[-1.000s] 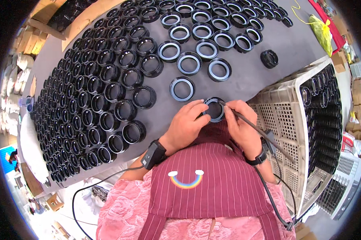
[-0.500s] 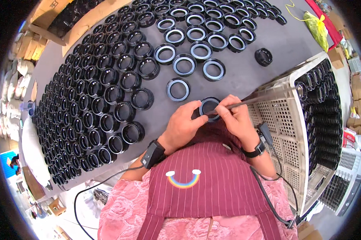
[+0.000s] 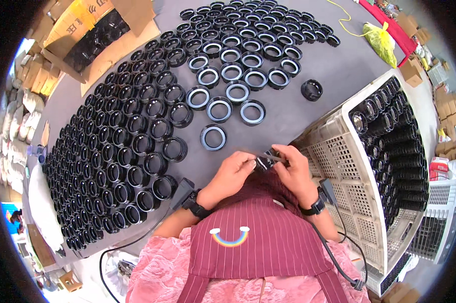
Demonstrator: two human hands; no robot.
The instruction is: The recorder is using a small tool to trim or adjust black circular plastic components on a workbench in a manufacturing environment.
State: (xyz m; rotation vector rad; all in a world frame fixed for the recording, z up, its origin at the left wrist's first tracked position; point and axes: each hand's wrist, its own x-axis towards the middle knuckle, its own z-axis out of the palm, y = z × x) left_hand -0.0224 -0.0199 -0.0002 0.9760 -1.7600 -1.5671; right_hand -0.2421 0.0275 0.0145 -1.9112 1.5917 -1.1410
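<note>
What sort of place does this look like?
Probably a workshop or packing area: matching black rings crowd a grey table, similar dark pieces fill a plastic crate, and an open cardboard box holds more.

And here's the black ring [image 3: 263, 163], up off the grey tabletop [image 3: 283, 121], held just by its near edge and pinched at one side by the left hand [image 3: 232, 175]. It's short, round and glossy, with bright glints on its dark outer wall. Look at the pose: tipped well over, side wall showing, the opening hard to make out! In comes the slim dark tool [image 3: 277, 158], thin, straight and slightly blurred, gripped by the right hand [image 3: 294, 172]. It slants across the ring; whether its tip sits inside the rim, you can't tell.
</note>
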